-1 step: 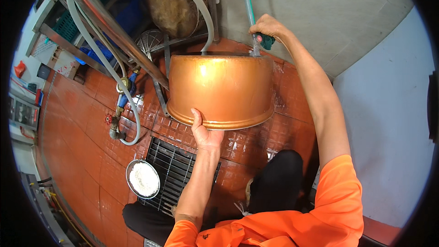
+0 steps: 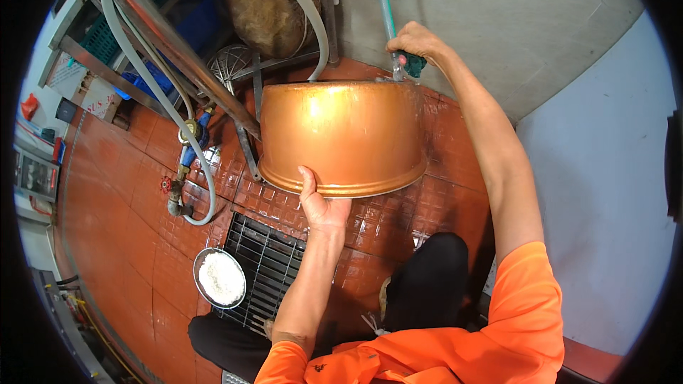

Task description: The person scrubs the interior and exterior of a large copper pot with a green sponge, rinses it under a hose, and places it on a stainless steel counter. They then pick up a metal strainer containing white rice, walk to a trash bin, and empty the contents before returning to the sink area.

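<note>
A large copper-coloured metal pot [image 2: 341, 135] is held tilted above the wet floor, its flanged edge toward me. My left hand [image 2: 324, 206] grips that edge, thumb on the outside wall and fingers hidden beneath. Beyond the pot's far right side, my right hand [image 2: 418, 41] is closed round a clear green-striped hose [image 2: 386, 0]. A dark green fitting [image 2: 413, 64] with a red spot shows just under this hand. The hose end points down at the pot's far edge. What lies behind that edge is hidden.
A bowl of white grains [image 2: 220, 279], perhaps rice, stands beside a floor drain grate [image 2: 267, 263]. Left of the pot are a grey hose [image 2: 149, 75], pipework with a red valve wheel [image 2: 166, 184] and a metal rack leg [image 2: 213, 85]. A round basket [image 2: 274, 11] sits behind; a wall [image 2: 484, 14] rises at right.
The pot's near edge sits slightly higher and its dark far rim shows less. Both hands keep their grips.
</note>
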A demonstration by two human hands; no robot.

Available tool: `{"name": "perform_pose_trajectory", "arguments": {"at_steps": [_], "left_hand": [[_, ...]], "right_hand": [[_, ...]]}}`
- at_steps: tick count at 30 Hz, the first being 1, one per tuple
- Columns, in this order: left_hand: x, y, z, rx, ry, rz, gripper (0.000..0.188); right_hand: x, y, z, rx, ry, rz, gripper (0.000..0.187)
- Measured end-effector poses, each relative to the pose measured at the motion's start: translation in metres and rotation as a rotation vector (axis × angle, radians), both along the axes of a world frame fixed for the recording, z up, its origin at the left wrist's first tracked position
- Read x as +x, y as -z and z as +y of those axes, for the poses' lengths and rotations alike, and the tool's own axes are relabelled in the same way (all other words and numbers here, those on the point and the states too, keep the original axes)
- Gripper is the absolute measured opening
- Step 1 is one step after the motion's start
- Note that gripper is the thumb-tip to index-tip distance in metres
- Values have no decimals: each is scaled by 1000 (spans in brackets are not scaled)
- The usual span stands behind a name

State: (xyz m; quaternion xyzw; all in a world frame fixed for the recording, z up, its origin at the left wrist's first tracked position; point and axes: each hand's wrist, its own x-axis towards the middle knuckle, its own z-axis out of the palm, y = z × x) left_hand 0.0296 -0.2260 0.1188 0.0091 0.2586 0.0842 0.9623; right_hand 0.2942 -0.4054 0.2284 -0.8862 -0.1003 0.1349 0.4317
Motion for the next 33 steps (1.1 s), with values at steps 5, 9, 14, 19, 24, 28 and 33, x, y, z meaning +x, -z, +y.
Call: {"name": "perform_pose_trajectory", "arguments": {"at_steps": [5, 9, 14, 19, 24, 28, 33], "left_hand": [[13, -10, -27, 13, 20, -17, 46], [20, -16, -37, -26, 37, -115, 45], [13, -19, -39, 70, 77, -83, 44], [-14, -10, -40, 124, 195, -77, 48], [-36, 14, -39, 192, 314, -111, 52], [-52, 25, -35, 253, 396, -116, 52], [-61, 32, -34, 360, 379, -82, 50]], "right_hand": [[-2, -9, -4, -75, -38, -5, 23], [-6, -14, -5, -85, -24, -13, 23], [-7, -10, -4, -89, -81, -24, 23], [-8, 0, 13, 222, -94, 167, 20], [-13, 12, 45, 414, -29, 196, 20], [-22, 16, 68, 482, 55, 207, 20], [-16, 40, 72, 510, 114, 122, 23]]}}
